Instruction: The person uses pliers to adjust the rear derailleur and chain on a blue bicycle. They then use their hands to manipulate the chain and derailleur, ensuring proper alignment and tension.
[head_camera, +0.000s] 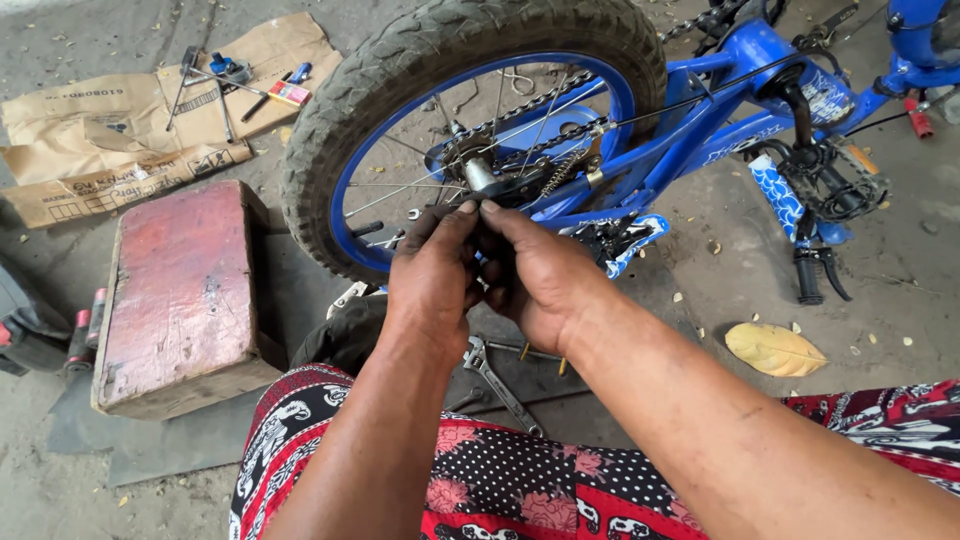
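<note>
A small blue bicycle (700, 130) lies upside down on the concrete floor, its rear wheel (450, 60) with a knobby black tyre toward me. My left hand (432, 275) and my right hand (540, 275) meet just below the wheel's hub and chain (520, 110). The fingertips of both pinch a small dark part by the axle; what it is I cannot make out. Both hands are smeared with grease.
A worn red wooden block (180, 295) sits at the left. Flattened cardboard (100, 140) behind it carries screwdrivers and small tools (225, 85). A wrench (495, 375) lies on the floor under my wrists. A dry yellow leaf (775, 350) lies at the right near a black pedal (845, 185).
</note>
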